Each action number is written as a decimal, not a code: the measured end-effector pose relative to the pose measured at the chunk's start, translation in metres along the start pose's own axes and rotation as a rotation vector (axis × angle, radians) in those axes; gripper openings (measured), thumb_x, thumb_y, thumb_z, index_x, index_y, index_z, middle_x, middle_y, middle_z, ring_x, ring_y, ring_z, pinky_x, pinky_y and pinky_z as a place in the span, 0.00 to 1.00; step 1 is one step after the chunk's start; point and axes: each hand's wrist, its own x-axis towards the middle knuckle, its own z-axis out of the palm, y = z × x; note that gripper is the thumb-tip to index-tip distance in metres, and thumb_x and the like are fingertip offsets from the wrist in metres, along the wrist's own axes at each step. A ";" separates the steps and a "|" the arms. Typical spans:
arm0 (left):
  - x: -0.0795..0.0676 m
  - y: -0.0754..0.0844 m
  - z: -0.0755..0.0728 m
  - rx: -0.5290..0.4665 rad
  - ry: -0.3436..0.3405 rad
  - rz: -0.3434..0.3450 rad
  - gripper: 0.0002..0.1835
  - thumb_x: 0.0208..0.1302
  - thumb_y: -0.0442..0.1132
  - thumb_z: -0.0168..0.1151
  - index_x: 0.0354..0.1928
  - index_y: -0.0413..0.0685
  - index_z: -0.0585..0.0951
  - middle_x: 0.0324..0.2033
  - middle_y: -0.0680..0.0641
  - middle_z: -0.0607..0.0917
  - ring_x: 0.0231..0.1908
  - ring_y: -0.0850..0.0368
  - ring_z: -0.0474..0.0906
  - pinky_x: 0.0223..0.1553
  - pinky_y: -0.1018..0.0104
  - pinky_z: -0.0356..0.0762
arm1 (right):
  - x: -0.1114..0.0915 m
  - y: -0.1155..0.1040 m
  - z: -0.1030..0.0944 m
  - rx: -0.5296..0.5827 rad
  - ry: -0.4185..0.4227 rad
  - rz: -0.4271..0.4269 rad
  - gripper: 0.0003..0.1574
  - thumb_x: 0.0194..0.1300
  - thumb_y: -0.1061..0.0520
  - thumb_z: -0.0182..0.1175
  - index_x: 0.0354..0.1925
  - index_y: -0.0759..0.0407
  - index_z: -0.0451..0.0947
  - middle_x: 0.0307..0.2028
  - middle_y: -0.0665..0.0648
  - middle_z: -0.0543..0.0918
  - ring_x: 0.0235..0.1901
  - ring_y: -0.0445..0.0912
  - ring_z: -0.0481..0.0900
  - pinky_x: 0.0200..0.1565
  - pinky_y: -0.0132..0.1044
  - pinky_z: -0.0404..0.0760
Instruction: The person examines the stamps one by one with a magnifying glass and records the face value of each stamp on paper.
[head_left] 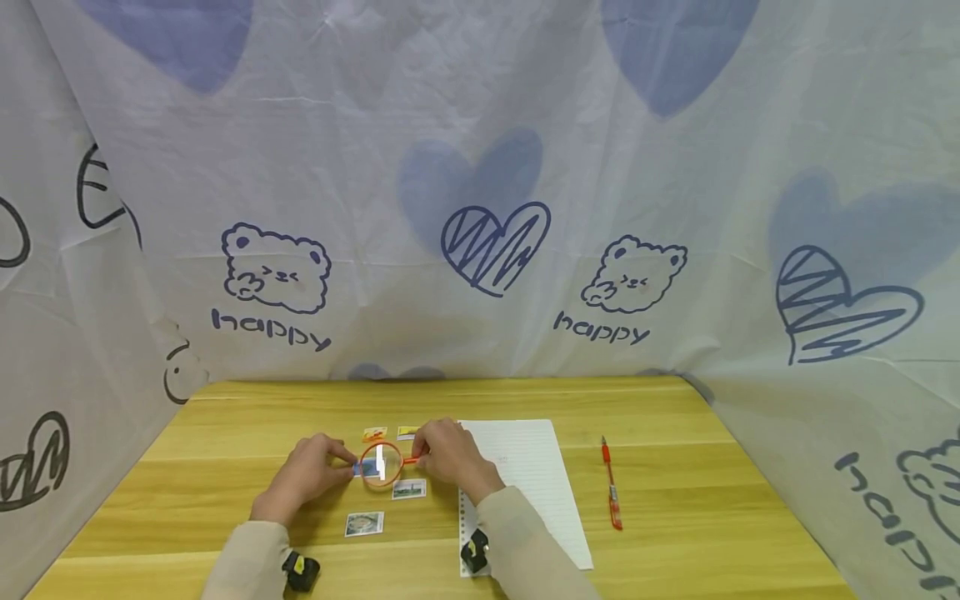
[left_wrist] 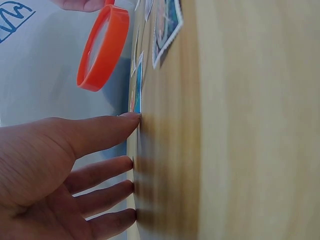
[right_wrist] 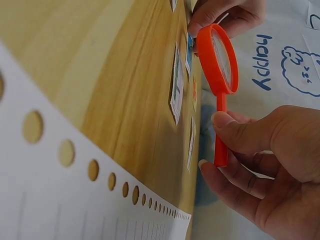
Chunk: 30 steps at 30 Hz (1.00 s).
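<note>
My right hand (head_left: pixel 450 450) pinches the red handle of a magnifying glass (right_wrist: pixel 221 125) between thumb and fingers. Its round lens is held over a blue stamp (head_left: pixel 357 470), which shows through the glass in the head view. At the stamp's left end, the thumb and forefinger of my left hand (head_left: pixel 311 471) hold it at its edges. In the left wrist view, the thumb (left_wrist: pixel 107 131) meets the stamp's border while the other fingers reach down to the tabletop. A green-grey stamp (head_left: pixel 408 489) lies just below the lens, and another stamp (head_left: pixel 364 523) lies nearer me.
Behind the lens lie an orange stamp (head_left: pixel 374 434) and a yellow stamp (head_left: pixel 407 432). A lined, punched sheet (head_left: pixel 528 475) lies under my right forearm, with a red pen (head_left: pixel 611 483) to its right. Printed cloth (head_left: pixel 390 275) hangs behind the wooden table (head_left: pixel 675 500).
</note>
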 end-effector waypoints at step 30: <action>-0.001 0.002 -0.001 0.003 0.001 -0.010 0.07 0.61 0.32 0.72 0.41 0.45 0.92 0.61 0.29 0.82 0.66 0.25 0.72 0.68 0.30 0.67 | -0.013 0.018 -0.029 0.114 0.025 0.003 0.05 0.61 0.63 0.72 0.31 0.55 0.87 0.31 0.49 0.88 0.31 0.38 0.78 0.37 0.31 0.77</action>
